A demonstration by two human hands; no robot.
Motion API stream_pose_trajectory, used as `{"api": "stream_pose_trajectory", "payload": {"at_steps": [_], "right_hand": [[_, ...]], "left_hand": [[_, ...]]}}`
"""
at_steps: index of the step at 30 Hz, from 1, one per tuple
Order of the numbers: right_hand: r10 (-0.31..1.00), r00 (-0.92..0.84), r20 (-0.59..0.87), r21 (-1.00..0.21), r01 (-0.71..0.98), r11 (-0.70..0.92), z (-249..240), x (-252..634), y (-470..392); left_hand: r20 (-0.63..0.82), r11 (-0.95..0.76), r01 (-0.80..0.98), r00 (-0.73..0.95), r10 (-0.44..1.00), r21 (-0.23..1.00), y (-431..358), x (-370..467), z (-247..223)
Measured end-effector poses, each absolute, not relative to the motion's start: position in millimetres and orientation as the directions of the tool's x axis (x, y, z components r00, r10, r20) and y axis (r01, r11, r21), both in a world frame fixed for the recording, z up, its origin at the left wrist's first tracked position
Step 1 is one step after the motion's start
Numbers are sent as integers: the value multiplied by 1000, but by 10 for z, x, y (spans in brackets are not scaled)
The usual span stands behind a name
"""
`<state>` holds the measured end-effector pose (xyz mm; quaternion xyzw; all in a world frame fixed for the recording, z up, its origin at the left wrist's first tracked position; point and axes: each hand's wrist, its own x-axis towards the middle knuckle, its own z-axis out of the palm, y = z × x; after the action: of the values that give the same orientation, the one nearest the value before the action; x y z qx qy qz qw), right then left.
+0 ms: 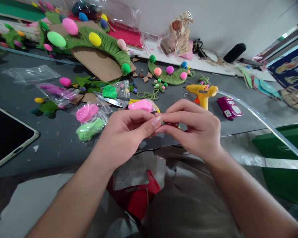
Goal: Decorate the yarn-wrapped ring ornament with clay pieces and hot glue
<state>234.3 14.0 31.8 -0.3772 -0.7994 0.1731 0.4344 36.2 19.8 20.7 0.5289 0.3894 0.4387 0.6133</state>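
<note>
My left hand (129, 134) and my right hand (193, 127) meet above the table's front edge, fingertips pressed together. Between them is a small object, mostly covered by the fingers; only bits of green and dark colour show, so its kind is unclear. Just behind the fingers lies a bag of pink clay (141, 105). Left of my left hand are bags of light green clay (90, 129) and pink clay (86, 112). Scissors (116, 101) lie behind it. A yellow glue gun (202, 93) stands beyond my right hand.
Green yarn-wrapped wreaths, one large (84, 36) and one small (169, 76), carry colourful eggs and balls at the back. A tablet (10, 135) lies at left. A purple packet (229, 107) and a clear tube (265, 122) are at right.
</note>
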Motion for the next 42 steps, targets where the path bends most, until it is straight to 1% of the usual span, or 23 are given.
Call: {"api": "stream_pose_trajectory", "payload": {"at_steps": [3, 5, 7, 9, 11, 13, 18, 21, 25, 28, 31, 33, 36, 39, 42], "right_hand": [[761, -314, 568, -603, 471, 644, 337, 2345, 127], [780, -264, 568, -615, 494, 615, 351, 2371, 127], [798, -208, 566, -632, 512, 582, 360, 2413, 135], [805, -174, 568, -645, 513, 566, 358, 2454, 147], [802, -179, 570, -649, 500, 573, 344, 2475, 155], [795, -212, 569, -647, 481, 591, 323, 2468, 157], [792, -322, 519, -639, 469, 610, 298, 2398, 142], [786, -348, 511, -621, 482, 617, 322, 2381, 130], [830, -249, 498, -652, 523, 549, 358, 2409, 132], [834, -176, 522, -674, 513, 531, 358, 2444, 146], [817, -209, 537, -665, 491, 562, 337, 2449, 148], [813, -266, 518, -661, 479, 578, 319, 2429, 141], [816, -308, 489, -654, 490, 577, 301, 2379, 122], [833, -283, 475, -663, 508, 550, 307, 2331, 104], [867, -231, 441, -725, 478, 496, 325, 2318, 106]], "left_hand": [[1, 25, -86, 288, 958, 996, 196, 352, 221], [1, 20, -71, 284, 959, 997, 200, 339, 211], [-22, 47, -78, 297, 955, 996, 202, 332, 187], [-60, 107, -132, 317, 946, 985, 200, 335, 161], [-92, 170, -207, 340, 936, 964, 192, 347, 143], [-90, 186, -241, 359, 929, 953, 179, 360, 140], [-59, 119, -146, 363, 930, 982, 162, 361, 171], [-50, 88, -102, 330, 943, 991, 174, 348, 181], [-35, 54, -66, 258, 966, 996, 180, 331, 166], [-76, 109, -112, 263, 962, 988, 168, 327, 138], [-93, 153, -177, 309, 947, 972, 149, 335, 122], [-51, 109, -157, 335, 941, 982, 141, 345, 130], [0, 25, -69, 340, 940, 997, 146, 364, 155], [31, -36, 12, 276, 961, 999, 163, 377, 180], [79, -94, 57, 223, 972, 994, 172, 369, 200]]}}
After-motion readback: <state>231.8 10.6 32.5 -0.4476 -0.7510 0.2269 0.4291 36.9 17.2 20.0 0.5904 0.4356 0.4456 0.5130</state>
